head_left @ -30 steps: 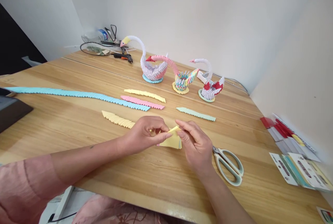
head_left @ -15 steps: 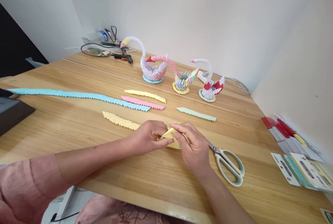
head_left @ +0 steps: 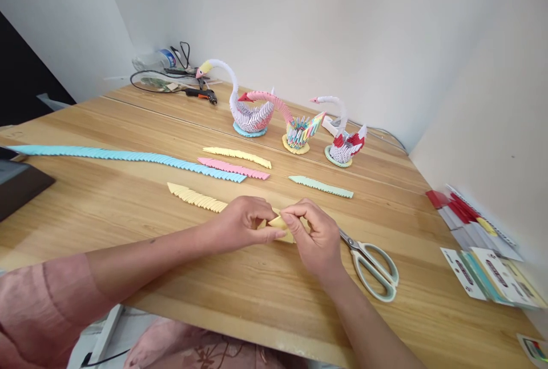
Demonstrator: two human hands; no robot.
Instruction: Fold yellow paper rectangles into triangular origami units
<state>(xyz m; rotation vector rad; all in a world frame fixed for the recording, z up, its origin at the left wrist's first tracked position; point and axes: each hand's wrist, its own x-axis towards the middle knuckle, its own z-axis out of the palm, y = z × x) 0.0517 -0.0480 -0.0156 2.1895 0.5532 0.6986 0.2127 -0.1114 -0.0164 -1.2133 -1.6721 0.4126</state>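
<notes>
Between my two hands is a small folded piece of yellow paper (head_left: 278, 223), partly hidden by the fingers. My right hand (head_left: 315, 237) pinches it between thumb and fingertips. My left hand (head_left: 247, 224) is closed around its left side, thumb stretched along the near edge. More yellow paper (head_left: 289, 237) lies on the table just under the hands. A chain of folded yellow paper pieces (head_left: 194, 197) runs out from behind my left hand. Scissors (head_left: 373, 269) with pale handles lie beside my right hand, their blades partly hidden behind it.
Beyond the hands lie blue (head_left: 128, 155), pink (head_left: 233, 168), yellow (head_left: 237, 156) and green (head_left: 321, 186) paper chains. Three paper swans (head_left: 252, 117) stand further back. A glue gun (head_left: 201, 93) and a plastic bottle (head_left: 154, 60) are back left. Paper packs (head_left: 492, 277) lie right; a dark device (head_left: 25, 186) left.
The folded yellow paper has tilted lower between my fingers, and my right fingertips have shifted slightly on it. The whole view has moved a little; objects on the table stay where they were.
</notes>
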